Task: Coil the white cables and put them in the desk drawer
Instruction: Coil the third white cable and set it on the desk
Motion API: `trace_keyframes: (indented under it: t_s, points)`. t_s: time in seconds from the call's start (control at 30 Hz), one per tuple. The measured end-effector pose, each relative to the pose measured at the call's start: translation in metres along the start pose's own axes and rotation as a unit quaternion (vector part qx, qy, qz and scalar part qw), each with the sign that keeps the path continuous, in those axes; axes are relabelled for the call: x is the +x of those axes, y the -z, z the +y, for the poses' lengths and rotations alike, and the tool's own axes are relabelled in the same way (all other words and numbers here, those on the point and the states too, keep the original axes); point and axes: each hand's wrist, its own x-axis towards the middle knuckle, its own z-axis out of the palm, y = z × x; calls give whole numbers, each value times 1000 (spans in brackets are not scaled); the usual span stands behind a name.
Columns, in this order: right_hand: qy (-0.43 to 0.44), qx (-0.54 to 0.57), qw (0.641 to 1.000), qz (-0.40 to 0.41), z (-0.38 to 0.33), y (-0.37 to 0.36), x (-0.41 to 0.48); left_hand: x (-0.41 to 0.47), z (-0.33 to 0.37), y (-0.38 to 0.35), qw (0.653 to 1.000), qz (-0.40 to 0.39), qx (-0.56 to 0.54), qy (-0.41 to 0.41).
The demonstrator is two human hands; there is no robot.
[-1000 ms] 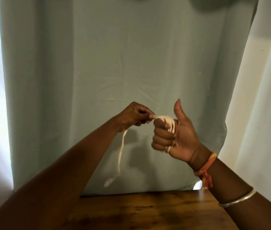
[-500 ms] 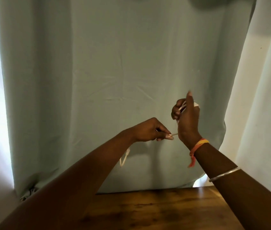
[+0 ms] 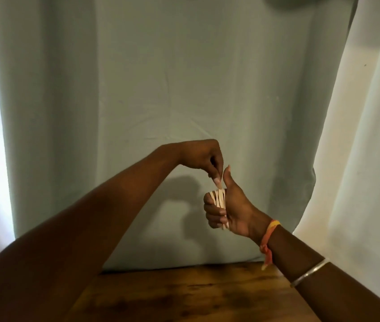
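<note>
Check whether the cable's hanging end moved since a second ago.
Yes, upward from the desk: the white cable now wraps the right hand, left hand pinching it.

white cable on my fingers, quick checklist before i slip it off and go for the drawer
1. Loops of white cable wound round the right hand: ok.
2. Cable end pinched by the left hand just above the loops: ok.
3. No loose tail hanging down: ok.
4. Loops tied off so they hold once off the fingers: not ok.
5. Desk drawer open: cannot tell, out of view.
</note>
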Motion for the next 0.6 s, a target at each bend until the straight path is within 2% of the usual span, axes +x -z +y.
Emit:
trace_keyframes:
  t_s: [0.07,0.17,0.23,0.3,0.4,0.47,0.53,0.6]
  points:
    - [-1,86,992,-92,3,-6,-6,-8,-5,-1,994,49,-98,-5]
    - [23,144,971,-188,3,-15,-14,-18,-15,-14,969,106,-223,-8]
    - [58,169,957,-230,0,-23,-16,-20,-21,-32,936,155,-316,-4]
    - [107,194,943,-247,-7,-29,-17,-19,-18,-52,888,218,-404,29]
    - [199,216,932,-212,-19,-35,-16,-18,-3,-77,822,242,-509,78]
    - [261,225,927,-149,-24,-37,-15,-14,2,-88,807,241,-529,103]
    - [314,235,917,-77,-28,-34,-13,-10,2,-96,818,232,-510,128]
    - [362,229,904,-13,-34,-28,-12,-9,1,-103,857,190,-456,148]
